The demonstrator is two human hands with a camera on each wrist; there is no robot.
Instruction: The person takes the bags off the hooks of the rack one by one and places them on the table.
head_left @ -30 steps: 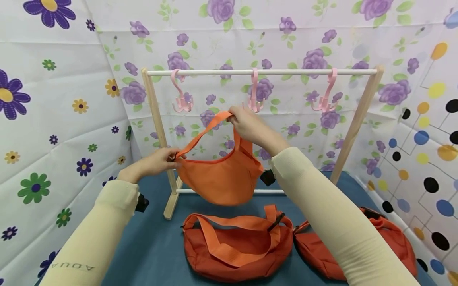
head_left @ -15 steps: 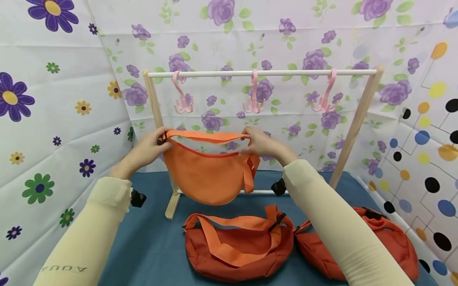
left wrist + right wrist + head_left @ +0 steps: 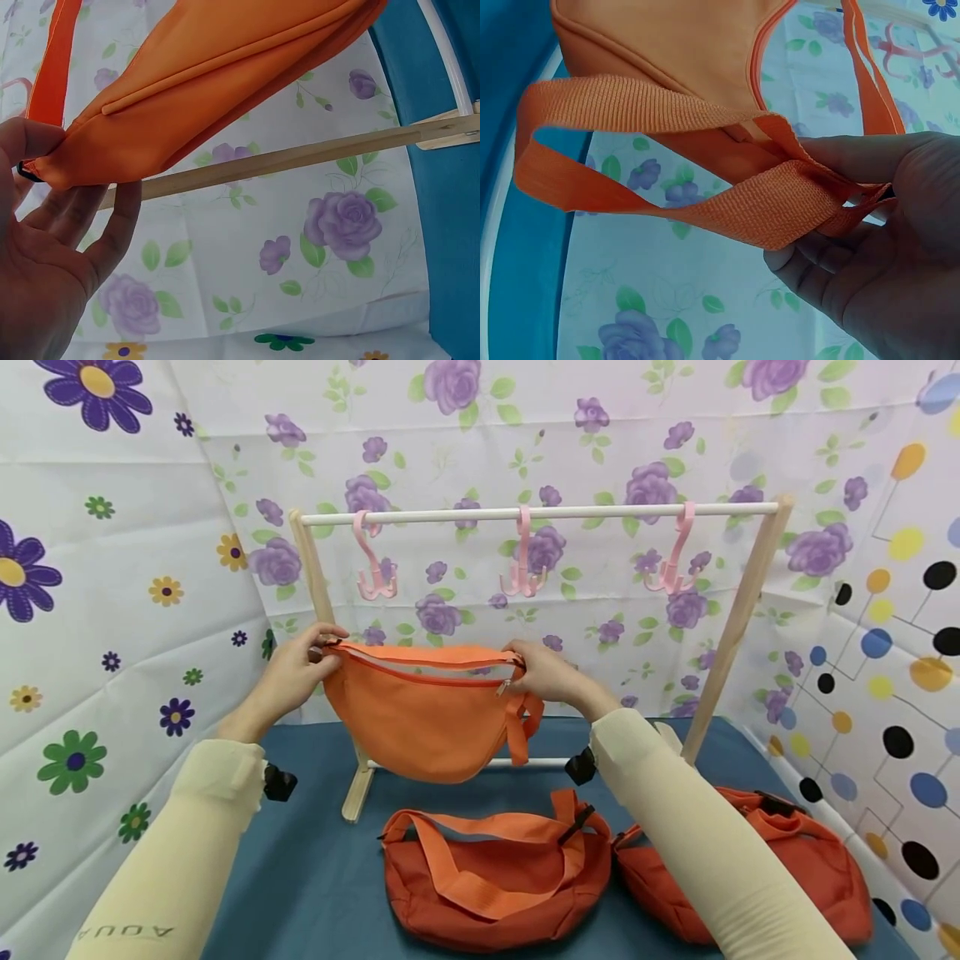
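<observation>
A bright orange waist bag (image 3: 420,718) hangs in the air between both hands, its red zipper edge along the top and its strap stretched just above. My left hand (image 3: 292,670) pinches the bag's left corner; in the left wrist view the thumb and fingers (image 3: 120,221) close on that corner near a black buckle (image 3: 30,171). My right hand (image 3: 551,675) grips the right corner. In the right wrist view a loop of orange webbing strap (image 3: 757,202) is bunched between thumb and fingers, with the loose loop sticking out beside the bag.
Behind the bag stands a wooden rack with a white rail (image 3: 450,516). Pink hooks hang from it at left (image 3: 377,560), middle (image 3: 523,560) and right (image 3: 672,556). Two darker orange-red bags, one in front (image 3: 495,877) and one at right (image 3: 795,860), lie on the blue cloth (image 3: 300,860).
My right hand has come down from the raised strap to the bag's right corner. My left hand has risen and shifted left, so the bag now hangs level and spread wide.
</observation>
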